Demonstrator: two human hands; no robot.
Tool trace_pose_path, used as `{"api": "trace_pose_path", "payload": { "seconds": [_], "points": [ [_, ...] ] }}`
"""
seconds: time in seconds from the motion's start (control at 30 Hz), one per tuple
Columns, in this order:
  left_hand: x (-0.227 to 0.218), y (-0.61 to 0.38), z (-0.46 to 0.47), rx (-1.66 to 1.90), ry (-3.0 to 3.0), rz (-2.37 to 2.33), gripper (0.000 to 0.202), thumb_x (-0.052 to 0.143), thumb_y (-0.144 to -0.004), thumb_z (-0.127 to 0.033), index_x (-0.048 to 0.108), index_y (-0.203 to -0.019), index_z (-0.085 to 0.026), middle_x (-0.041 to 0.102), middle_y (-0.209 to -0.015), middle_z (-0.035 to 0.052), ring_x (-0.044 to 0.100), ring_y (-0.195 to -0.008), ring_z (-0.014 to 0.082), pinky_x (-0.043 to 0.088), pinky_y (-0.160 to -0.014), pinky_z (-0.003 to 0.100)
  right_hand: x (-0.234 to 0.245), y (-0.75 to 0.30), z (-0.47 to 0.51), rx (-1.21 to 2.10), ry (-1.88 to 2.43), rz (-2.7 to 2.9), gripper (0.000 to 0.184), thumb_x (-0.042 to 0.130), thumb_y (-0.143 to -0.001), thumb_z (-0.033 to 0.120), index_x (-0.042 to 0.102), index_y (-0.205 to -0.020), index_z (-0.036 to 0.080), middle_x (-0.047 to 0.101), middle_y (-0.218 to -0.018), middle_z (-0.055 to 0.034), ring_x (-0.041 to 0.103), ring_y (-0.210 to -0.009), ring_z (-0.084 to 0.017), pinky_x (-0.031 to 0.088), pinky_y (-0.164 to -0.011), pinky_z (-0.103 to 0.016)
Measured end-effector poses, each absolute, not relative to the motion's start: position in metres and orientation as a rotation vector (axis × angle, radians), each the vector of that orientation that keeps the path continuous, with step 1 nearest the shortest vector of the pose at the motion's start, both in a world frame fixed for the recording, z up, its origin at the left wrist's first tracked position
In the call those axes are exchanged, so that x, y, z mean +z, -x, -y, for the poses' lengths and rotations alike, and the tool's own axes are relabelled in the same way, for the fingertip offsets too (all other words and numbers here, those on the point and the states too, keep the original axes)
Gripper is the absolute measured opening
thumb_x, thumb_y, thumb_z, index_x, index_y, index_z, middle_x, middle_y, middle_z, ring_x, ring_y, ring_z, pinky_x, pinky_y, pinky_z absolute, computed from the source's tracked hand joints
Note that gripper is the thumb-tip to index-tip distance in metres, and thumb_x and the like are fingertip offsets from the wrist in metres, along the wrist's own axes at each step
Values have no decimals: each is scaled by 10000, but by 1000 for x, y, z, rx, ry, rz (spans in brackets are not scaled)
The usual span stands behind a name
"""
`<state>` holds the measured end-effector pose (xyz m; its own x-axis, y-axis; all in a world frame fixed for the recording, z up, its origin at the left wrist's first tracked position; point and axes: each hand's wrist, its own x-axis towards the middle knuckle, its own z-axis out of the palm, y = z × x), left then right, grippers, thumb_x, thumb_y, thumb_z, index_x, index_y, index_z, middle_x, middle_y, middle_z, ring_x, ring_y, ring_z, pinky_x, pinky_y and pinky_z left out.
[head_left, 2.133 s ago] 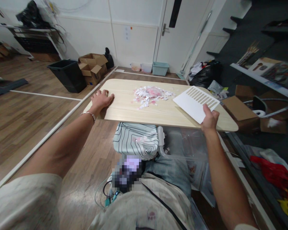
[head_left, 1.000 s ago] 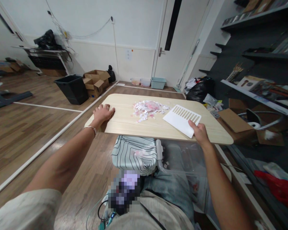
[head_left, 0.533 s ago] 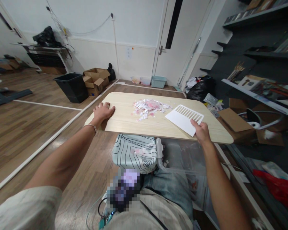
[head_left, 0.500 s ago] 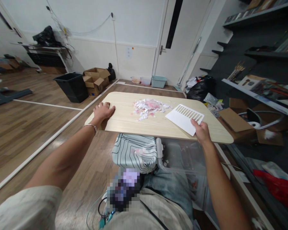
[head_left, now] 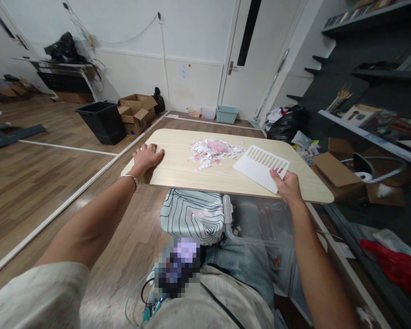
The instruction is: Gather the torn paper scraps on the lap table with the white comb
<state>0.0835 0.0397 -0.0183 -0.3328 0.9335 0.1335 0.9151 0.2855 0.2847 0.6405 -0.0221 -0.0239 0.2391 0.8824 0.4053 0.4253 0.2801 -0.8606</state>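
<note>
My left hand point(head_left: 148, 157) rests at the left end of the pale wooden tabletop point(head_left: 178, 178), thumb spread from the fingers. In my right hand point(head_left: 287, 185) is a flat white scraper point(head_left: 255, 173) with a row of slots along its far side. I grip it by its right end, thumb on top. The scraper slants low over the table, right of a heap of white and pink paper scraps point(head_left: 214, 151). Whether its edge touches the wood I cannot tell.
Below the table's front edge are a patterned cushion-like seat point(head_left: 192, 214) and a clear plastic bin point(head_left: 274, 224). A black trash can point(head_left: 102, 123) and cardboard boxes point(head_left: 137, 112) stand beyond the left end. An open carton point(head_left: 339, 167) is at the right, beside dark shelves.
The scraper and my right hand have shifted very slightly left. My left hand stays on the table, and the scrap heap looks the same.
</note>
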Motion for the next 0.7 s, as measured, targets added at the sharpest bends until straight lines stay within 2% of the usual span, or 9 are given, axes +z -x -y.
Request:
{"api": "trace_pose_path", "payload": {
  "seconds": [0.17,0.3,0.43,0.6,0.7],
  "points": [
    [-17,-84,-39,473,-1772,-2476,865,372,-1070,-706,635,-1720,-198,596,-1787,301,572,-1606,574,450,-1319,710,-16,-637,31,522,1350,1499,588,933,-716,770,719,-676,224,687,-679,-41,612,-688,-232,490,-606,-334],
    [-18,-84,-39,476,-1774,-2471,903,365,-1055,-714,624,-1729,-172,576,-1800,316,566,-1608,582,442,-1325,718,-11,-632,35,593,1346,1577,628,942,-704,814,783,-716,206,745,-727,-63,661,-715,-252,541,-648,-351],
    [-19,-83,-40,488,-1769,-2470,910,365,-1043,-717,619,-1737,-187,583,-1801,302,561,-1616,579,430,-1334,719,-12,-631,34,650,1326,1553,674,954,-665,865,787,-774,222,751,-752,-59,670,-734,-260,558,-662,-362],
    [-18,-83,-40,471,-1764,-2474,897,364,-1047,-715,622,-1732,-196,585,-1796,295,564,-1611,573,434,-1332,711,-16,-635,31,624,1317,1382,683,952,-627,870,680,-757,258,641,-698,-18,563,-685,-215,488,-601,-337],
    [-17,-83,-39,471,-1767,-2464,903,371,-1044,-711,623,-1730,-181,581,-1797,305,561,-1608,580,428,-1336,720,-14,-637,34,623,1327,1391,654,969,-625,821,650,-705,256,608,-668,-9,525,-659,-196,443,-574,-322]
  ]
}}
